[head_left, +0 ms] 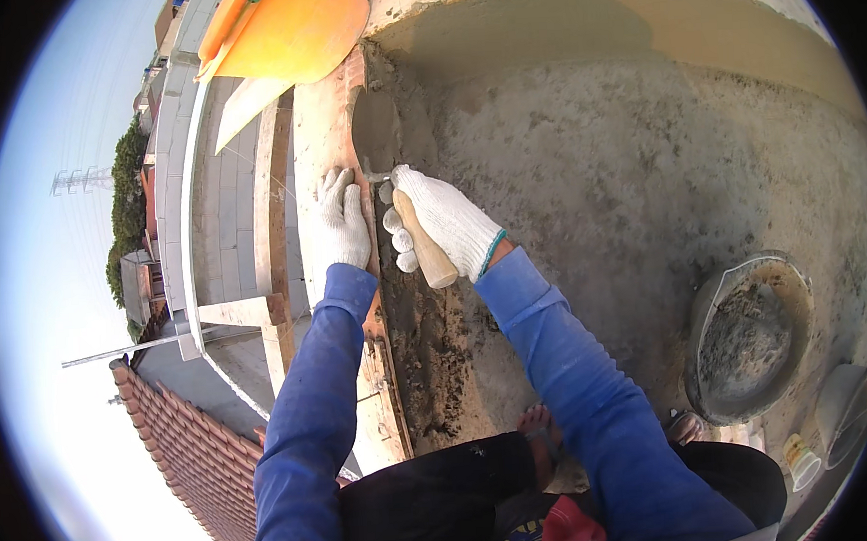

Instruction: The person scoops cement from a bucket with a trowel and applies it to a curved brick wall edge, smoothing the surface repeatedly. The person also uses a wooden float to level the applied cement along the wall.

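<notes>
My right hand [446, 217], in a white knit glove, grips the wooden handle [425, 242] of a trowel. The trowel's grey blade [376, 128] points away from me and lies against the mortar along the inner side of a wooden board [323, 130]. My left hand [342, 221], gloved the same way, rests on top of that board with its fingers stretched out, holding nothing. Wet-looking mortar [402, 112] forms a strip beside the board, and rougher dark mortar [432, 338] continues toward my feet.
A round basin [701, 375] of grey mortar stands at the right, with a bucket [844, 417] and a small cup [801, 462] near it. An orange plastic container [293, 35] sits at the far end of the board. Past the board is a drop toward a tiled roof [195, 455].
</notes>
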Demonstrator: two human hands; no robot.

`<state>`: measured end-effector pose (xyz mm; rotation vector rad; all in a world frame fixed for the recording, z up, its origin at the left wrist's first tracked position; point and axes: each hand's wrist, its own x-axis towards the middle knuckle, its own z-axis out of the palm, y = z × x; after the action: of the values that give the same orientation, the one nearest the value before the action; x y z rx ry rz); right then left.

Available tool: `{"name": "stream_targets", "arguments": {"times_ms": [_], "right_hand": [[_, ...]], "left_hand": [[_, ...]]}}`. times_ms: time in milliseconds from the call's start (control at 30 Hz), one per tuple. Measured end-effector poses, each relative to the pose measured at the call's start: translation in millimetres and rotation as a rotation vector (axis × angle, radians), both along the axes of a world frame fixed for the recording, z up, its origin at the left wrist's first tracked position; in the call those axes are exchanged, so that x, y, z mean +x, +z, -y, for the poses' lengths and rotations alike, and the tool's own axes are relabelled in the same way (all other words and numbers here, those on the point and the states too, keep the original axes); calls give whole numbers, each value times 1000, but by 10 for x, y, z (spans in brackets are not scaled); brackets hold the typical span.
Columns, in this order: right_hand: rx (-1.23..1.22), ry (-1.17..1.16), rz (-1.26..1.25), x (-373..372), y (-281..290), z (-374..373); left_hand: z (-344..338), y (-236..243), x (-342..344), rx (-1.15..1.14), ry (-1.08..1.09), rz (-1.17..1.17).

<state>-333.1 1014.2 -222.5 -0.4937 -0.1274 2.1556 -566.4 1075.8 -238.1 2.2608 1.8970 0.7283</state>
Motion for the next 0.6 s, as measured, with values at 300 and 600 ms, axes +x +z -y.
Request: {"name": "stream_targets", "arguments": {"times_ms": [300,600], "right_hand": [[-127,-151,-54,107,-453,-664],[223,5,481,342,-218,-451]], "left_hand": [[-13,22,316,-27,-18,-26],[49,135,138,-16,40,-61]]}}
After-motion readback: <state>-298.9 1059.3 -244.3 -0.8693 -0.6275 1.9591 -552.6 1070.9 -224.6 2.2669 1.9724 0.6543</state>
